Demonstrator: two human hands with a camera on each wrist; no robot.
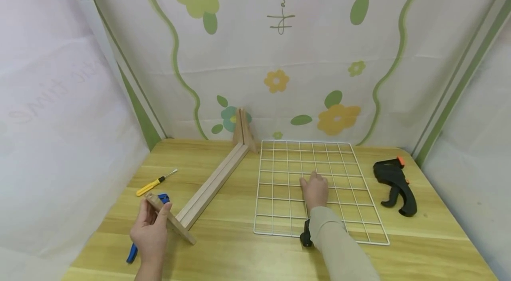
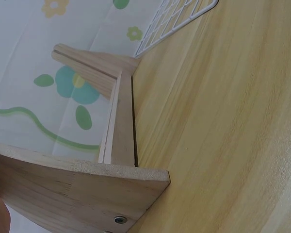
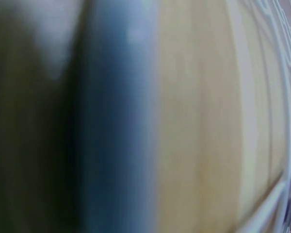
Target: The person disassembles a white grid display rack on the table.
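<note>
My left hand (image 1: pixel 151 228) pinches the near end board (image 1: pixel 177 223) of a wooden stand, thumb on one side and fingers on the other. Two parallel wooden bars (image 1: pixel 213 183) run back from that board to a pair of upright end pieces (image 1: pixel 242 132) by the curtain. Close up in the left wrist view, the end board (image 2: pixel 87 182) shows a metal bolt (image 2: pixel 120 220). My right hand (image 1: pixel 316 190) grips the middle of a white wire grid panel (image 1: pixel 279 194); its fingertips are partly hidden. The right wrist view is mostly blurred, with grid wires (image 3: pixel 287 97) along its right side.
A yellow screwdriver (image 1: pixel 151 185) lies on the left of the wooden table (image 1: pixel 239 256). A blue-handled tool (image 1: pixel 132 252) is partly hidden behind my left hand. Black clamp-like tool (image 1: pixel 395 183) rests at the right. A flowered curtain (image 1: pixel 299 50) hangs behind the table.
</note>
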